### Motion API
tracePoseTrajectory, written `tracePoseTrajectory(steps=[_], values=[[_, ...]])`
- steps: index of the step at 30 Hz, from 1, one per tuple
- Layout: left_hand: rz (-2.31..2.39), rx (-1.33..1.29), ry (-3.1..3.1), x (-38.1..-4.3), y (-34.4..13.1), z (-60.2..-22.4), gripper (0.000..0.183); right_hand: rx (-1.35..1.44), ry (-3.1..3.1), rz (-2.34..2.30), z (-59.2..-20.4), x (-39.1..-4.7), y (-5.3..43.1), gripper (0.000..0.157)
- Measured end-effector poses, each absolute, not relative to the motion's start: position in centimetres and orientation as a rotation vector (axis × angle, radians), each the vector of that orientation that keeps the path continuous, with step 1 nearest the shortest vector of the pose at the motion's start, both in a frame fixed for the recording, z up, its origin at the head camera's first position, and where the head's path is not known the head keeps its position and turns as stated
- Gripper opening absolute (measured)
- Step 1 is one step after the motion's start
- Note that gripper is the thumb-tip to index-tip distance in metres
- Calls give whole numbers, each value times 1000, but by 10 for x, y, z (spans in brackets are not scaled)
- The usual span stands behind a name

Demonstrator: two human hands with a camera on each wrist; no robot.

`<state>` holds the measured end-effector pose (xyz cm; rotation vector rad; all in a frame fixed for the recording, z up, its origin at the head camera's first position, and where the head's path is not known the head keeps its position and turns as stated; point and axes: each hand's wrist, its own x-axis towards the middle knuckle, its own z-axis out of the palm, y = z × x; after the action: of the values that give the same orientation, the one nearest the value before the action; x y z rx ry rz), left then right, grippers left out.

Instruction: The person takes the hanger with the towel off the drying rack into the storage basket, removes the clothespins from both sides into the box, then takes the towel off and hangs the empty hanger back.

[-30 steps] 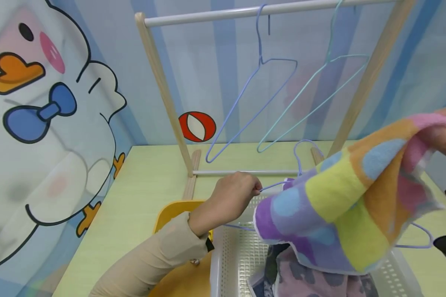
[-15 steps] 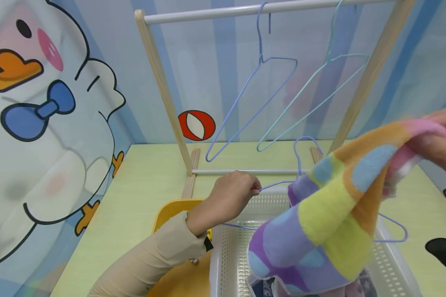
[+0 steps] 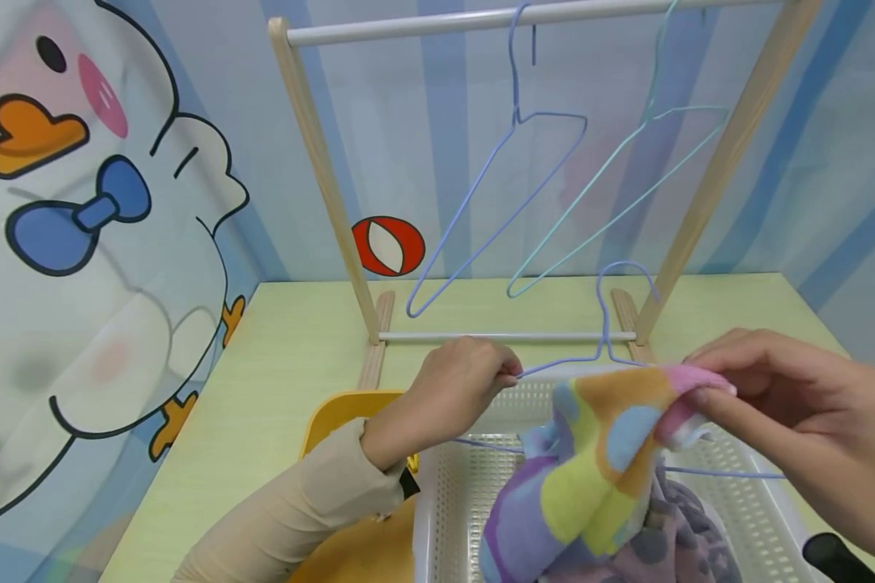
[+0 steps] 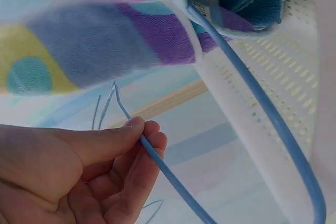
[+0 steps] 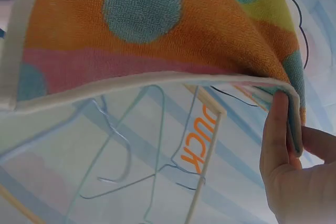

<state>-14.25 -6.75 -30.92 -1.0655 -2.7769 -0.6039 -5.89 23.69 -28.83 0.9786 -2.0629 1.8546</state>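
My left hand point(image 3: 452, 389) pinches one shoulder of a blue-purple wire clothes hanger point(image 3: 604, 324), held tilted over the white basket with its hook up. In the left wrist view thumb and fingertips grip the hanger's wire point(image 4: 181, 187). My right hand point(image 3: 809, 429) pinches the pink, white-bordered edge of a multicoloured towel point(image 3: 598, 437) with dots. The towel hangs bunched across the hanger, hiding part of its lower bar, and droops over the basket. In the right wrist view the towel point(image 5: 199, 30) spreads out from the folded edge between thumb and fingers.
A wooden rack point(image 3: 722, 170) stands behind, with a blue hanger point(image 3: 474, 190) and a mint hanger point(image 3: 591, 202) on its rod. The white perforated basket point(image 3: 426, 518) holds a pinkish-grey spotted cloth point(image 3: 685, 534). A yellow container point(image 3: 350, 405) sits left; a black object point(image 3: 838, 559) lies lower right.
My right hand has come left and down, carrying the towel's pink edge in beside the hanger's far shoulder. The towel has bunched up. My left hand stays nearly still on the hanger.
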Motion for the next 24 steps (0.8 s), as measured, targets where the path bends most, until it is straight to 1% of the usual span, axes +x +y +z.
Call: tracePoseTrajectory(steps=[7, 10, 12, 15, 16, 18, 20, 24], values=[[-621, -1071, -2754, -137, -66, -302, 7, 957, -2396, 1481, -273, -38, 198, 37], [-616, -1066, -2745, -135, -66, -300, 8, 1052, -2418, 1349, -284, -38, 189, 38], [-611, -1065, -2735, -134, -65, -299, 8, 1161, -2389, 1264, -297, -41, 187, 29], [-615, -1068, -2715, -132, -65, -296, 8, 1327, -2272, 1133, -320, -49, 186, 5], [-617, -1068, -2709, -131, -65, -296, 8, 1359, -2242, 1099, -326, -51, 185, 5], [-626, -1069, -2695, -130, -65, -294, 7, 1381, -2210, 1025, -337, -54, 183, 18], [-625, -1070, -2681, -129, -65, -292, 7, 1396, -2182, 965, -344, -56, 182, 23], [-623, -1068, -2660, -125, -64, -286, 8, 1417, -2191, 885, -350, -56, 182, 26]])
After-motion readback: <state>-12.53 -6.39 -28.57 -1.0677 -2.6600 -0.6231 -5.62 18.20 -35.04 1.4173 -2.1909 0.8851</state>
